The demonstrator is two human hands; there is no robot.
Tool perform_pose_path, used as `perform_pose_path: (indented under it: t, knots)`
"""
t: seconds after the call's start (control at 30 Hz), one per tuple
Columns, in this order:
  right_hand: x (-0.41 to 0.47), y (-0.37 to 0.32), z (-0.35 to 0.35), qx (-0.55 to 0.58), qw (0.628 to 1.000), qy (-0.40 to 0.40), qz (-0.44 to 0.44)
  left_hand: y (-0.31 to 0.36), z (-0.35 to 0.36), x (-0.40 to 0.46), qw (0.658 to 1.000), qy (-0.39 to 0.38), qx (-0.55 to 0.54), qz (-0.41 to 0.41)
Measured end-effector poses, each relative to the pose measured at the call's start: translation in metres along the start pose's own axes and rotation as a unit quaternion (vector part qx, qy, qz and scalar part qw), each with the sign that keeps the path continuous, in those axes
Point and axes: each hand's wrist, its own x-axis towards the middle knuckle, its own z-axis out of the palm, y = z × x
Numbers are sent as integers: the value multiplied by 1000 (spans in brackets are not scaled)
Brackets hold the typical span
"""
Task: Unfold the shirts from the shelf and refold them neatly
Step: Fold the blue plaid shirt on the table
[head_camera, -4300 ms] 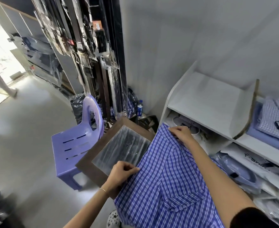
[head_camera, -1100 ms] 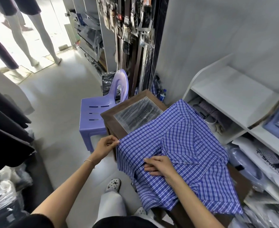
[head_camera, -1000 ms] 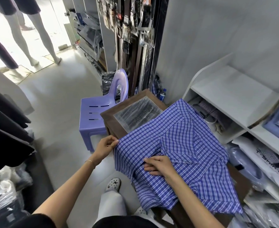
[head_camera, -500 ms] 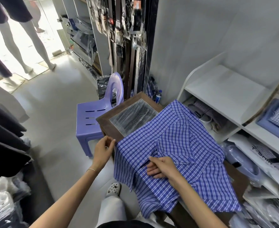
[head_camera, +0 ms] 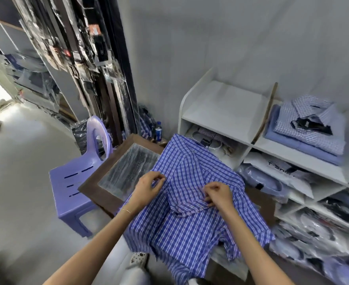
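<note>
Now, change: both hands have moved up to the shirt's middle, where earlier the left held its edge and the right pressed flat.
Left hand (head_camera: 146, 188): fingers curled, pinching a fold of shirt (head_camera: 192, 194) near its left edge.
Right hand (head_camera: 217, 193): fingers curled together, pinching cloth at the folded flap.
Shirt: blue check, spread over the brown table (head_camera: 99, 194), its hem hanging off the near side.
Shelf (head_camera: 227, 112): white, right of the table, folded shirts inside.
Chair (head_camera: 75, 179): purple, left of the table.

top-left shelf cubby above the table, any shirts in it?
No. That cubby of the white shelf shows only bare board; the folded shirts lie in the cubby to its right.
</note>
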Motion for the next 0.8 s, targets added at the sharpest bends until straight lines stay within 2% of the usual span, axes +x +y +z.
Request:
perform_pose_path:
  t: [0.1, 0.23, 0.3, 0.4, 0.5, 0.63, 0.73, 0.8]
  knots:
    - [3, 3, -2, -47, 998, 41, -3, 2, 2, 28, 998, -58, -24, 21]
    - [-6, 4, 1, -188, 980, 49, 47, 18, 10, 60, 985, -162, -49, 39]
    - [-11, 5, 5, -213, 973, 49, 69, 22, 16, 73, 975, -208, -83, 6]
    - [-16, 5, 13, -193, 976, 71, 74, 21, 25, 91, 950, -271, -127, -91]
    - [-20, 3, 21, -111, 987, 100, 60, 20, 26, 104, 914, -325, -176, -167]
    - [-28, -8, 37, -9, 988, 146, 54, 17, 20, 117, 879, -375, -218, -200]
    - [-36, -34, 58, -40, 982, 185, 7, 17, 13, 126, 854, -394, -263, -216]
    - [-43, -55, 77, -47, 982, 179, -47, 16, 7, 134, 849, -392, -282, -216]
